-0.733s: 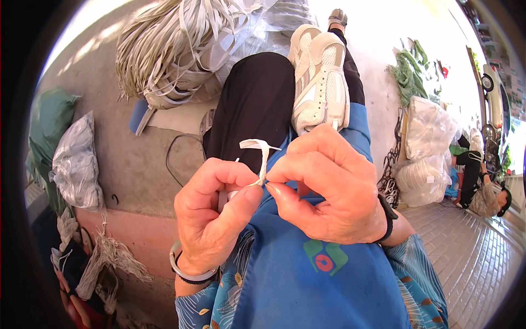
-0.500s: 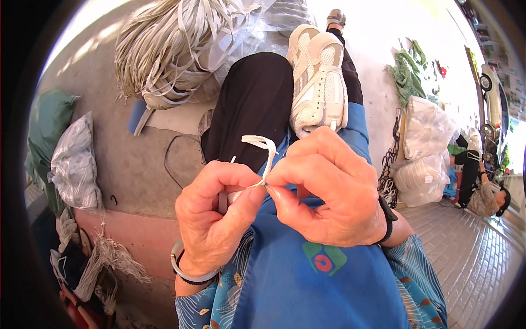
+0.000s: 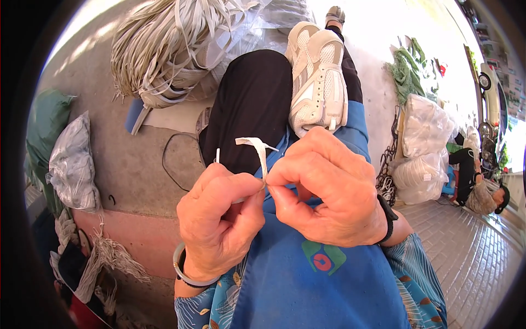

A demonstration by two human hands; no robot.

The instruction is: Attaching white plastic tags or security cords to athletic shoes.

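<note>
A pale shoelace [image 3: 258,149] is pinched between my two hands above my lap, its free part bent over with a tip pointing right. My left hand [image 3: 220,214] is closed on it, thumb against forefinger, and another white lace tip pokes up beside its knuckles. Almost touching it, my right hand [image 3: 327,189] pinches the same lace with thumb and forefinger. What lies right between the fingertips is too small to make out. Beyond my right hand, a pair of beige and white mesh sneakers [image 3: 318,82] rests on my leg, the eyelets of the nearer one facing up.
A big bundle of pale laces [image 3: 159,55] lies at upper left, near a blue slipper [image 3: 137,115]. Plastic-wrapped packages [image 3: 74,164] stand at far left. More bags [image 3: 427,131], a chain [image 3: 390,164] and a green net [image 3: 406,71] are on the right; a person [image 3: 482,192] sits farther off.
My left hand's fingers have closed in toward the right fingertips, covering more of the lace. The lace's free part has swung slightly left. My right hand has hardly moved.
</note>
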